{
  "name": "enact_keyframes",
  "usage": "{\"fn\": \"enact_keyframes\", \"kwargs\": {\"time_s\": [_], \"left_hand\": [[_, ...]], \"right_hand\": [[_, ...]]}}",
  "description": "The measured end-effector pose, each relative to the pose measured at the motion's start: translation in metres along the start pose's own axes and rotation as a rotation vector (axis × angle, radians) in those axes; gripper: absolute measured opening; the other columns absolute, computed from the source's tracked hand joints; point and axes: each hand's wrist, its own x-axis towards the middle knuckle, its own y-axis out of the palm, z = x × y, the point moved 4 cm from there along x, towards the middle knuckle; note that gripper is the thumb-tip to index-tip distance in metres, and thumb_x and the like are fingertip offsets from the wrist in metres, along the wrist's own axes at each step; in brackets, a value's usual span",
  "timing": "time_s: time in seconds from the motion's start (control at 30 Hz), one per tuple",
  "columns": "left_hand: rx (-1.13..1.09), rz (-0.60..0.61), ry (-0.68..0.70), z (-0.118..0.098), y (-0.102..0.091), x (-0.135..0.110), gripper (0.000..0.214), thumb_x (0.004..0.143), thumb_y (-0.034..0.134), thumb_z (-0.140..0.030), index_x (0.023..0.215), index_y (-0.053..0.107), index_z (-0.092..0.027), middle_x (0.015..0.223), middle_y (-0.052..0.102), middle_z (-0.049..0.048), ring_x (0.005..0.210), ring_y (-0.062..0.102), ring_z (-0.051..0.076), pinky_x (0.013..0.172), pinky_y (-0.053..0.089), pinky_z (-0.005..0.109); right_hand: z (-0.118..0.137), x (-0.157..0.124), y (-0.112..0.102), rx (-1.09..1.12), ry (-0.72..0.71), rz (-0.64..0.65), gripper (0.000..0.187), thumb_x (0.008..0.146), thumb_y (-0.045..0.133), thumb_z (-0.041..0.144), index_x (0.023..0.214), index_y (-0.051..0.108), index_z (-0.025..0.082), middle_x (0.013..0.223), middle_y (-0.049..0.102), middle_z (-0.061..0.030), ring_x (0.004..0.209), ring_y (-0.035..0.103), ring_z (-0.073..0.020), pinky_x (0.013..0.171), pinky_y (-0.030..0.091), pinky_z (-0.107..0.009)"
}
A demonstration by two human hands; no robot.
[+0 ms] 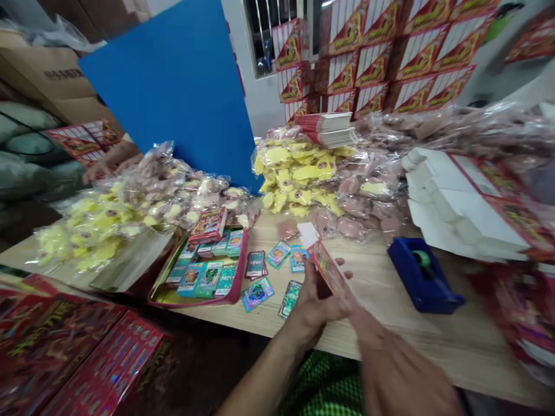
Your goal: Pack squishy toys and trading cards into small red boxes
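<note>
Head view: left hand (314, 300) grasping red printed card box (328, 268) over wooden table (381, 306); right hand (401, 370) blurred, just beside box, grip unclear. Red tray (240, 271) of foil cards, loose foil cards (278, 254) nearby.

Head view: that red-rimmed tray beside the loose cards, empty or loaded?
Loaded: the red-rimmed tray holds teal and blue card packs, with a red box at its far end.
</note>
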Motion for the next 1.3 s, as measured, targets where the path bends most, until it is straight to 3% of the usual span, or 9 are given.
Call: {"fn": "enact_keyframes", "kwargs": {"time_s": [0.17,0.27,0.33,0.5,0.77,0.93,1.03,1.13,1.3], "left_hand": [[0.025,0.125,-0.11,0.0,0.001,-0.009,0.095,0.055,0.094,-0.053,0.138,0.058,-0.024,0.151,0.054,0.014,0.142,0.046,0.045,0.113,0.044,0.054],[0.013,0.22,-0.147,0.001,0.002,-0.01,0.1,0.046,0.099,-0.039,0.137,0.06,-0.022,0.143,0.062,0.0134,0.134,0.054,0.044,0.111,0.047,0.051],[0.007,0.155,-0.167,0.002,0.001,-0.009,0.094,0.051,0.097,-0.038,0.136,0.06,-0.021,0.132,0.069,0.0135,0.123,0.064,0.041,0.105,0.053,0.051],[0.027,-0.097,-0.211,0.008,-0.004,-0.004,0.063,0.063,0.092,-0.035,0.118,0.068,-0.016,0.105,0.079,0.0132,0.09,0.077,0.033,0.083,0.063,0.046],[0.022,-0.219,-0.229,0.035,0.009,-0.001,0.057,0.062,0.094,-0.041,0.107,0.072,-0.012,0.092,0.079,0.0122,0.086,0.077,0.033,0.076,0.065,0.044],[0.157,-0.246,-0.103,0.056,0.006,-0.009,0.075,0.077,0.086,-0.041,0.14,0.05,-0.022,0.12,0.073,0.0109,0.108,0.073,0.027,0.094,0.059,0.041],[0.417,-0.391,0.102,0.059,-0.001,-0.021,0.073,0.087,0.075,-0.048,0.148,0.043,-0.027,0.138,0.063,0.0109,0.125,0.064,0.024,0.104,0.052,0.035],[0.621,-0.42,0.091,0.062,-0.006,-0.032,0.054,0.094,0.06,-0.061,0.13,0.064,-0.02,0.129,0.069,0.0118,0.116,0.067,0.026,0.094,0.055,0.033],[0.569,-0.335,-0.063,0.058,-0.006,-0.038,0.058,0.092,0.055,-0.069,0.103,0.076,-0.016,0.1,0.076,0.01,0.09,0.071,0.024,0.079,0.056,0.032]], "right_hand": [[-0.018,0.03,-0.006,0.034,0.048,0.107,0.05,0.105,0.039,0.021,0.154,0.039,0.012,0.152,0.05,-0.0162,0.139,0.048,-0.0295,0.112,0.046,-0.047],[-0.043,0.043,-0.018,0.115,0.117,0.099,0.031,0.105,0.037,0.025,0.122,0.06,0.014,0.122,0.065,-0.0151,0.118,0.056,-0.0308,0.102,0.046,-0.053],[-0.062,0.04,-0.022,0.193,0.204,0.06,0.023,0.105,0.041,0.028,0.104,0.062,0.018,0.106,0.065,-0.0112,0.108,0.057,-0.0292,0.098,0.046,-0.052],[-0.1,0.006,0.004,0.687,0.604,0.068,0.039,0.104,0.051,0.044,0.136,0.055,0.022,0.137,0.058,-0.0113,0.13,0.051,-0.029,0.111,0.041,-0.049],[-0.112,-0.017,0.028,1.026,0.905,-0.12,0.038,0.087,0.071,0.053,0.104,0.066,0.019,0.079,0.064,-0.0007,0.062,0.058,-0.0163,0.054,0.051,-0.026],[-0.119,-0.033,0.023,0.946,0.857,-0.245,0.037,0.095,0.062,0.047,0.124,0.058,0.024,0.097,0.067,-0.0024,0.08,0.064,-0.0191,0.078,0.056,-0.032],[-0.116,-0.047,0.028,0.767,0.842,-0.125,0.042,0.099,0.057,0.043,0.137,0.052,0.026,0.098,0.066,-0.0017,0.086,0.064,-0.0204,0.081,0.053,-0.032],[-0.11,-0.052,0.028,0.655,0.753,0.016,0.023,0.104,0.048,0.039,0.113,0.062,0.023,0.087,0.063,-0.0002,0.078,0.059,-0.0179,0.07,0.046,-0.028],[-0.112,-0.046,0.013,0.606,0.662,0.133,0.035,0.101,0.051,0.039,0.072,0.046,0.021,0.071,0.048,0.0021,0.066,0.046,-0.0146,0.059,0.034,-0.027]]}}
